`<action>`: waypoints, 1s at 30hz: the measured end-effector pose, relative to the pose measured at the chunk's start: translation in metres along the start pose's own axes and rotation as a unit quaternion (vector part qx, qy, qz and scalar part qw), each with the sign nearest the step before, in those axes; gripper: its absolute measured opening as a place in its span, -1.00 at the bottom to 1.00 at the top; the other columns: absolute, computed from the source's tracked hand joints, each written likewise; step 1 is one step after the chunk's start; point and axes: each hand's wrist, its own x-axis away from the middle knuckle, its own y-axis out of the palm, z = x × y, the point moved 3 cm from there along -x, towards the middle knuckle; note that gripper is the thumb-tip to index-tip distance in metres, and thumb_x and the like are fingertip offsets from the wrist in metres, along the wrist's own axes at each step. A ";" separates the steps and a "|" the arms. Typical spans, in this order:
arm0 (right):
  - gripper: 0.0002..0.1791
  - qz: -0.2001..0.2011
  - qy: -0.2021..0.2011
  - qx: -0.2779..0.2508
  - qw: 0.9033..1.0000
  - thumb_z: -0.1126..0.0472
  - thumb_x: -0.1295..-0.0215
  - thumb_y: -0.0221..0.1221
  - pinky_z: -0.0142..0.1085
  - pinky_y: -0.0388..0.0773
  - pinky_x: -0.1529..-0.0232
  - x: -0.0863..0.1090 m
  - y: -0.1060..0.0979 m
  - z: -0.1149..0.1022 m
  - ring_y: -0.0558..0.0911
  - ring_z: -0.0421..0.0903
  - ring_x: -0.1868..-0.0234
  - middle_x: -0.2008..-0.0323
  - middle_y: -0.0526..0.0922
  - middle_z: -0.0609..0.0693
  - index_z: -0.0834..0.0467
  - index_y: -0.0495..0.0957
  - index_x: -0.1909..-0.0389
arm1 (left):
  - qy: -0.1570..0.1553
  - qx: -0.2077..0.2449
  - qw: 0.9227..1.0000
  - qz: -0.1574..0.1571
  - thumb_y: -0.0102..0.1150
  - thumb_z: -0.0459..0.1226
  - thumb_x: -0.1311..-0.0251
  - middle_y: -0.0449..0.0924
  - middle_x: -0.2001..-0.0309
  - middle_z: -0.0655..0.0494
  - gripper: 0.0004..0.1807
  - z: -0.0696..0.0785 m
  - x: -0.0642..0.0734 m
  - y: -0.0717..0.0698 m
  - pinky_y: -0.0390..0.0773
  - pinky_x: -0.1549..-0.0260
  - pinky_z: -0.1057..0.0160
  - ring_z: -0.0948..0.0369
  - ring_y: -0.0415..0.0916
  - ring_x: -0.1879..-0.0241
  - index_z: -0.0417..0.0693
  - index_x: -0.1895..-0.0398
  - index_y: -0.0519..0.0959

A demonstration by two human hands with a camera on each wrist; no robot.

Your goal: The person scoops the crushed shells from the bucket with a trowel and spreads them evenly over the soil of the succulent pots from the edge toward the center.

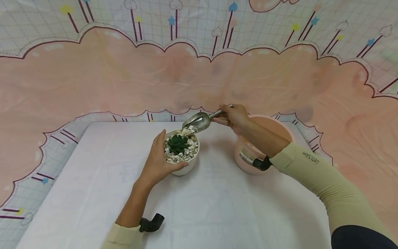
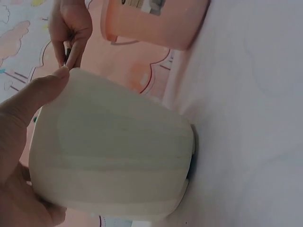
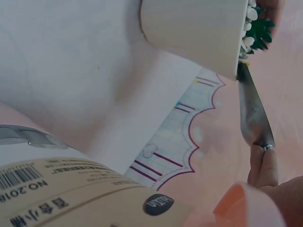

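A white pot (image 1: 183, 170) holds a green succulent (image 1: 178, 144) ringed by pale pebbles (image 1: 176, 158). My left hand (image 1: 160, 157) grips the pot's rim from the left, thumb at the front; the left wrist view shows the pot's side (image 2: 113, 142) close up. In my right hand (image 1: 234, 117) is the handle of a metal scoop (image 1: 199, 121). The scoop's mouth is at the pot's far right rim, with pebbles at its lip. The right wrist view shows the scoop (image 3: 254, 111) touching or nearly touching the rim; which one I cannot tell.
A pink bucket (image 1: 240, 162) with a label stands right of the pot, under my right forearm. The white tabletop (image 1: 93, 193) lies beneath both. Behind it hangs a pink cloth (image 1: 124, 79) printed with clouds and candles.
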 end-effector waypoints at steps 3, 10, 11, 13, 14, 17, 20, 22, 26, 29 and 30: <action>-0.72 -0.003 0.001 -0.002 1.000 0.22 -0.70 0.00 -0.29 0.72 0.13 -0.001 0.000 0.000 0.83 0.01 0.35 0.36 0.73 0.21 0.39 0.50 0.09 | -0.018 -0.020 0.999 0.024 0.73 0.08 0.13 -0.07 -0.61 -0.30 0.52 0.005 0.003 0.004 0.24 -0.42 -0.28 -0.20 0.00 -0.57 -0.20 -0.71 -0.16; -0.71 -0.007 0.002 0.005 1.000 0.20 -0.70 0.01 -0.29 0.72 0.14 -0.001 -0.001 0.000 0.83 -0.01 0.35 0.36 0.74 0.20 0.40 0.50 0.06 | -0.028 -0.048 0.997 0.057 0.72 0.10 0.12 -0.02 -0.59 -0.33 0.50 0.009 0.005 0.010 0.28 -0.41 -0.26 -0.20 0.03 -0.55 -0.22 -0.70 -0.14; -0.71 -0.008 0.001 0.005 1.000 0.21 -0.69 0.01 -0.29 0.72 0.14 0.000 -0.001 0.000 0.83 -0.01 0.35 0.36 0.74 0.20 0.41 0.50 0.06 | -0.025 -0.046 0.997 0.055 0.71 0.09 0.10 -0.02 -0.59 -0.33 0.49 0.008 0.005 0.010 0.28 -0.41 -0.26 -0.20 0.04 -0.55 -0.22 -0.70 -0.14; -0.72 -0.006 -0.001 0.007 1.000 0.22 -0.69 0.02 -0.29 0.72 0.16 0.000 -0.001 -0.001 0.83 -0.02 0.37 0.38 0.75 0.19 0.41 0.51 0.08 | -0.020 -0.038 0.998 0.044 0.71 0.08 0.10 -0.01 -0.59 -0.32 0.49 0.005 0.003 0.008 0.26 -0.42 -0.25 -0.20 0.04 -0.55 -0.20 -0.70 -0.14; -0.73 -0.007 -0.003 0.007 1.000 0.23 -0.69 0.02 -0.30 0.72 0.16 0.000 -0.001 -0.001 0.83 -0.02 0.38 0.38 0.75 0.19 0.41 0.51 0.09 | -0.017 -0.031 0.999 0.036 0.71 0.07 0.10 -0.01 -0.59 -0.31 0.49 0.003 0.002 0.007 0.26 -0.42 -0.27 -0.20 0.05 -0.55 -0.19 -0.71 -0.15; -0.74 -0.007 -0.007 0.000 1.000 0.24 -0.68 0.03 -0.30 0.73 0.18 -0.001 -0.002 -0.002 0.82 -0.02 0.39 0.40 0.75 0.19 0.40 0.52 0.13 | -0.006 -0.007 1.000 0.006 0.72 0.03 0.10 -0.02 -0.60 -0.29 0.47 -0.001 -0.001 0.002 0.25 -0.41 -0.30 -0.20 0.06 -0.55 -0.14 -0.72 -0.15; -0.74 -0.010 -0.006 -0.005 1.000 0.24 -0.68 0.03 -0.30 0.73 0.19 -0.002 -0.003 -0.002 0.82 -0.01 0.40 0.41 0.75 0.19 0.40 0.52 0.12 | 0.008 0.008 1.000 -0.019 0.72 -0.01 0.11 -0.01 -0.61 -0.28 0.47 -0.004 -0.003 -0.002 0.24 -0.40 -0.34 -0.22 0.07 -0.55 -0.12 -0.72 -0.14; -0.73 -0.009 -0.004 -0.003 1.000 0.23 -0.68 0.03 -0.30 0.73 0.19 -0.002 -0.002 -0.002 0.82 -0.02 0.40 0.40 0.75 0.19 0.41 0.51 0.08 | 0.015 0.012 0.999 -0.030 0.73 -0.02 0.11 0.00 -0.61 -0.27 0.47 -0.004 -0.005 -0.003 0.22 -0.41 -0.34 -0.21 0.06 -0.56 -0.13 -0.72 -0.14; -0.71 -0.012 0.001 0.001 1.000 0.22 -0.69 0.02 -0.30 0.73 0.18 -0.002 -0.001 0.000 0.83 -0.02 0.38 0.38 0.75 0.18 0.43 0.48 -0.01 | 0.018 0.013 0.999 -0.038 0.72 -0.02 0.09 -0.03 -0.63 -0.25 0.46 -0.004 -0.006 -0.003 0.19 -0.43 -0.34 -0.18 0.01 -0.58 -0.13 -0.72 -0.14; -0.72 -0.021 0.003 -0.005 1.000 0.22 -0.70 0.01 -0.30 0.73 0.16 -0.003 0.000 0.002 0.83 -0.01 0.36 0.36 0.74 0.19 0.41 0.48 0.00 | 0.015 0.011 0.999 -0.035 0.72 -0.01 0.10 -0.08 -0.64 -0.23 0.47 -0.002 -0.005 0.000 0.17 -0.44 -0.32 -0.16 -0.04 -0.60 -0.11 -0.72 -0.15; -0.72 -0.024 0.003 -0.007 1.000 0.22 -0.70 0.00 -0.30 0.73 0.16 -0.003 0.000 0.002 0.83 -0.01 0.36 0.36 0.74 0.20 0.41 0.49 0.01 | 0.014 0.008 0.999 -0.032 0.72 0.00 0.11 -0.10 -0.64 -0.25 0.48 -0.001 -0.004 0.001 0.17 -0.44 -0.33 -0.17 -0.05 -0.60 -0.12 -0.72 -0.16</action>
